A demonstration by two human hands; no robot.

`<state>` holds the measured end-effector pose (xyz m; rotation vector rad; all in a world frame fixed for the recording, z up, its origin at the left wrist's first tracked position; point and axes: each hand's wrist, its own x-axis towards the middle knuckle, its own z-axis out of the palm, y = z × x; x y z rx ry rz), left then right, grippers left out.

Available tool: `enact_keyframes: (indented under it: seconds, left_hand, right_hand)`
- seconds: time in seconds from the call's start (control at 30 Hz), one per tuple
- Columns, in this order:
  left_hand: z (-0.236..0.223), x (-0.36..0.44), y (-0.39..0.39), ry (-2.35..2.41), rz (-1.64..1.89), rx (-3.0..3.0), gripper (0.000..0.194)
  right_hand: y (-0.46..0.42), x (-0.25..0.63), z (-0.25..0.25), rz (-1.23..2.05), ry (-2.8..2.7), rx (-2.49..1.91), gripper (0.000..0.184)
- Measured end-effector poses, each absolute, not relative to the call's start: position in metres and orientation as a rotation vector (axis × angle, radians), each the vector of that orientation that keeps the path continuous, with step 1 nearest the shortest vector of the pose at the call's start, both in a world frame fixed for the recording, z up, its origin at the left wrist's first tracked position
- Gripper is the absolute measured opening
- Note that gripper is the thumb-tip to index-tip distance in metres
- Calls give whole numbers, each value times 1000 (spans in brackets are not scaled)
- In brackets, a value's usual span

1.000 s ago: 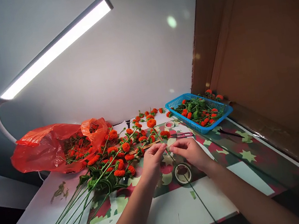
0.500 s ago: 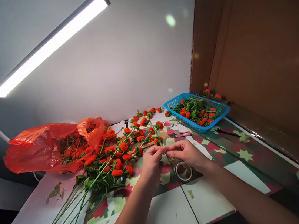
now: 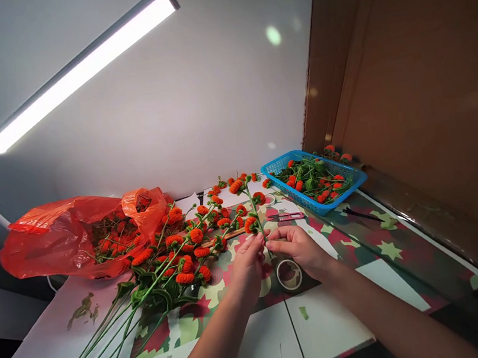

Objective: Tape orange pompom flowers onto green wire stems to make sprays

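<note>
My left hand [image 3: 250,259] pinches the green stem [image 3: 257,213] of an artificial flower spray, held upright. Fuzzy orange pumpkin-like heads [image 3: 250,224] branch off above the fingers. The fingertips of my right hand [image 3: 299,246] are closed on the same stem from the right, close to the left fingertips. A thin dark stem runs down below the hands to the front edge of the table. Just beneath my right hand is a roll of green tape [image 3: 291,288]; whether it hangs or rests on the table I cannot tell.
Finished-looking long-stemmed sprays [image 3: 187,262] lie on the left, before a red plastic bag [image 3: 51,243] of orange heads. A blue basket [image 3: 325,208] with more heads stands back right. Pink thread snips [image 3: 288,216] lie behind my hands. A lit lamp [image 3: 82,65] hangs above.
The orange heads on the held stem have shifted as the stem turned between my fingers. The lower stem now points more nearly straight down. My hands stay close together around the stem.
</note>
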<state>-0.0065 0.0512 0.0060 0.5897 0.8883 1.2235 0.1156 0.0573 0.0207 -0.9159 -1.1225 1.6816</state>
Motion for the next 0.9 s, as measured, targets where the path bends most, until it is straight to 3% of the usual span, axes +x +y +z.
enact_keyframes:
  seconds: [0.2, 0.37, 0.43, 0.9]
  left_hand:
    - [9, -10, 53, 763, 1286, 612, 24]
    - [0, -17, 60, 903, 1322, 629, 21]
    - [-3, -18, 60, 943, 1329, 641, 20]
    - [9, -14, 56, 802, 1291, 597, 21]
  right_hand:
    - [55, 116, 19, 1786, -1146, -885, 31]
    - [56, 116, 15, 1280, -1419, -1033, 22]
    - [57, 116, 14, 1219, -1441, -1069, 20]
    - [54, 112, 19, 1822, -982, -877, 29]
